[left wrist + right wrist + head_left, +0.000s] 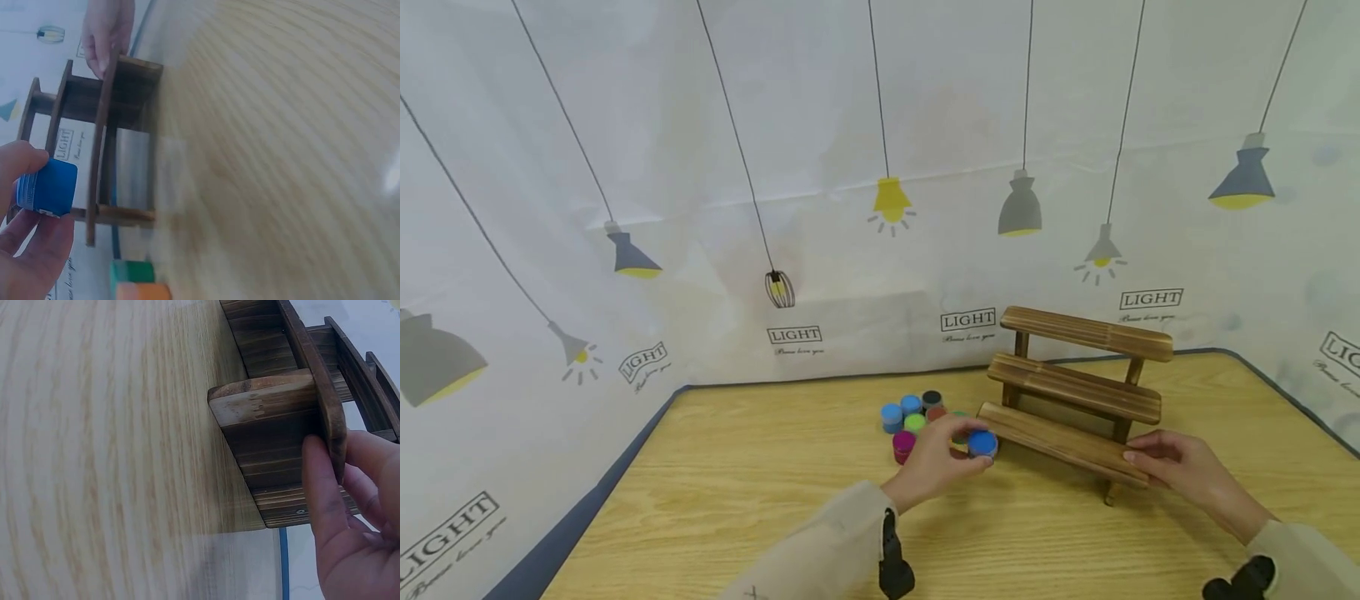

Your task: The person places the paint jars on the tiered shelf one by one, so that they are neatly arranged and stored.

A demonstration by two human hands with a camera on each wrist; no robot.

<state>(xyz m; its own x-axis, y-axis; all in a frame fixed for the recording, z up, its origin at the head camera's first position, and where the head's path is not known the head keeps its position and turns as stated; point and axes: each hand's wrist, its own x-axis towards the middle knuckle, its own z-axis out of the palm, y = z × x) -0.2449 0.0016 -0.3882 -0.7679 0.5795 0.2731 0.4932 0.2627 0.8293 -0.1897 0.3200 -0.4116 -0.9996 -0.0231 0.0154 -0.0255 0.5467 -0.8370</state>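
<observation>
My left hand (936, 458) pinches a small paint jar (982, 444) with blue contents, just off the left end of the lowest step of a wooden tiered stand (1060, 440). In the left wrist view the blue jar (55, 187) sits between thumb and fingertips, apart from the stand (103, 144). At the stand's other end my right hand (1187, 471) grips the lowest step. The right wrist view shows the right thumb under the board and the fingers (375, 456) of that hand over it. All three steps of the stand carry nothing.
Several small jars stand in a group left of the stand, among them a magenta jar (904, 446), a light blue jar (891, 417) and a black-topped jar (932, 400). Behind the wooden table (737, 483) hangs a sheet (850, 275) printed with lamps.
</observation>
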